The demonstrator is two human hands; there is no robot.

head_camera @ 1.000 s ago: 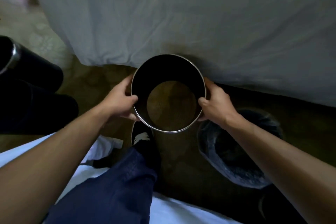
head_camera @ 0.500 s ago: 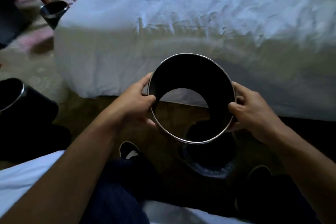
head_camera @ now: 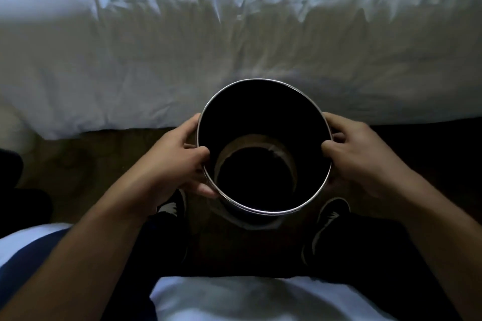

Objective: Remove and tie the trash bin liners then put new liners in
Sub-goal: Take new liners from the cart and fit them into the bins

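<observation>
left hand (head_camera: 180, 161): grasping the bin shell (head_camera: 260, 112) on its left side, thumb hooked over the silver rim, fingers wrapped round the outer wall.
right hand (head_camera: 362, 156): same hold on the right side, thumb at the rim, fingers curled against the outside.
bin shell: black with a silver rim and, from what i see, no bottom. it is held off the floor between both hands, mouth facing up at me.
lower bin (head_camera: 247, 221): a dark round body directly under the shell. i see it through the shell's open bottom and past its near edge. a pale band rings its mouth, which i take for a liner folded over, though it is too dark to be sure.
surroundings: brown carpet (head_camera: 91, 159), a white bed sheet (head_camera: 234, 47) hanging just beyond the shell, the left shoe (head_camera: 172, 206) and right shoe (head_camera: 328, 219) either side of the lower bin.
step in hand: i judge the shell is lined up over the lower bin, either going on or coming off. i cannot tell which.
done so far: no tied bag is in view, so i cannot confirm any removal or tying.
left to do: seating or clearing the shell here, then whatever liners remain to be pulled, knotted and replaced.
</observation>
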